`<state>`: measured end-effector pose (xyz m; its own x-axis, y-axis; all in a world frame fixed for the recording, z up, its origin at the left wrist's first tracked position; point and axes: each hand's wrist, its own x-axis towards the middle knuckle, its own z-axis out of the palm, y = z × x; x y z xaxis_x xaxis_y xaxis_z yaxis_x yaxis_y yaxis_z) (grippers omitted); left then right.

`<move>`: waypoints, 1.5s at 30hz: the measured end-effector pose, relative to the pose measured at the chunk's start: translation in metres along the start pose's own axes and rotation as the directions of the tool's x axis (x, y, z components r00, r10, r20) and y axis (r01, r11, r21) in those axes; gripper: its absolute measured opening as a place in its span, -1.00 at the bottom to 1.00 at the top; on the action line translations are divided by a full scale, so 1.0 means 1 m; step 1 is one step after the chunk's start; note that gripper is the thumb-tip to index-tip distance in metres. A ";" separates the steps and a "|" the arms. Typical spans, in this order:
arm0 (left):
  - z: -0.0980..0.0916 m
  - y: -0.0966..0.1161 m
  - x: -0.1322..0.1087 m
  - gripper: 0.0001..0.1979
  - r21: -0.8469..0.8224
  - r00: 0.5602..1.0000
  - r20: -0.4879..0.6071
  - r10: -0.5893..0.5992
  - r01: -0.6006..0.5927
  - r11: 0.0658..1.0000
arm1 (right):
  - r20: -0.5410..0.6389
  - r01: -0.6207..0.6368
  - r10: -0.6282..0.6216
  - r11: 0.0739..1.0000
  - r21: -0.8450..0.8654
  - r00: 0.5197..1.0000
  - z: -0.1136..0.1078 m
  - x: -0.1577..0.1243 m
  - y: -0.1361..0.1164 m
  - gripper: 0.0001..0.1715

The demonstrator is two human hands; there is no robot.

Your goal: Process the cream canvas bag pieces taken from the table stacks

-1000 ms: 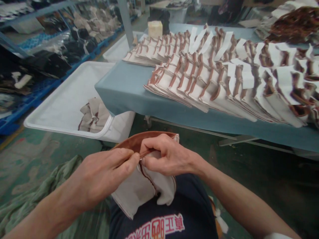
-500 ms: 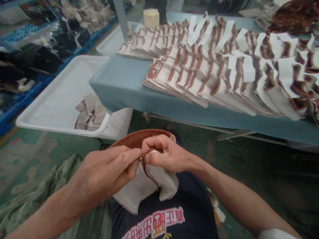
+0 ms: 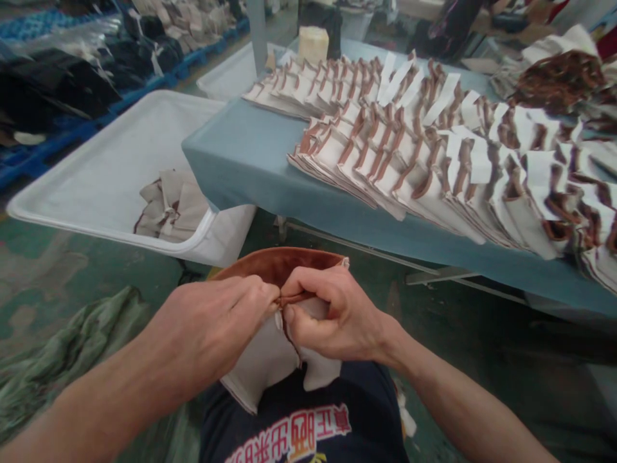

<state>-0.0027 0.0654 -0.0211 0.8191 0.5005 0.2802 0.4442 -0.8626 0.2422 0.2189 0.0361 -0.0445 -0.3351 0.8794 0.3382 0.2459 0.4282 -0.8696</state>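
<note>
A stitched shoe upper [image 3: 263, 363], off-white with a brown inner side, rests against the dark shirt over my lap. My left hand [image 3: 226, 321] is closed, its thumb and fingers pinching the upper's edge beside a seam. Just to the right, my right hand [image 3: 332, 315] grips the same edge between thumb and curled index finger. Both sets of fingertips nearly meet at the top of the dark seam. The brown side curves up behind my hands, and two pale flaps hang below them. Whatever lies directly under my fingertips is hidden.
A blue-covered table [image 3: 241, 154] holds rows of similar uppers [image 3: 376, 154] with white strips among them. At left a white tub [image 3: 96, 154] contains a bundle of pale pieces [image 3: 171, 206]. Green cloth [image 3: 91, 347] lies low at left. A yellowish block [image 3: 313, 44] stands at the table's back.
My view has shifted slightly, so the table appears lower and further right. Both hands keep hold of the upper; my right thumb has moved down a little, showing more brown edge beneath the index finger.
</note>
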 end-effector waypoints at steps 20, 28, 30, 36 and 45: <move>0.020 0.027 0.008 -0.65 -0.919 0.877 0.043 -0.478 0.223 0.326 | 0.160 -0.244 0.185 0.776 0.581 0.970 0.006 -0.005 -0.002 -0.54; 0.014 0.019 0.008 -0.67 -0.739 0.918 -0.052 -0.393 0.229 0.634 | 0.149 -0.202 0.144 0.824 0.529 0.978 -0.006 0.002 -0.006 -0.57; 0.009 0.017 0.010 -0.73 -0.650 0.946 -0.063 -0.319 0.203 0.732 | 0.062 -0.091 0.073 0.910 0.404 0.995 -0.007 -0.001 -0.007 -0.64; -0.011 0.015 0.014 -0.78 -0.381 0.995 -0.037 -0.096 0.075 0.922 | -0.043 0.290 -0.291 0.957 -0.026 0.956 -0.016 -0.008 -0.005 -0.76; 0.017 0.039 0.012 -0.56 -0.849 0.870 -0.060 -0.490 0.214 0.483 | -0.147 0.358 -0.347 0.932 0.056 0.926 0.009 -0.009 0.017 -0.60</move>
<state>0.0306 0.0368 -0.0244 0.4730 0.8623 0.1807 0.0817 -0.2472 0.9655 0.2183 0.0337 -0.0652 -0.2616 0.6964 0.6682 0.0579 0.7024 -0.7094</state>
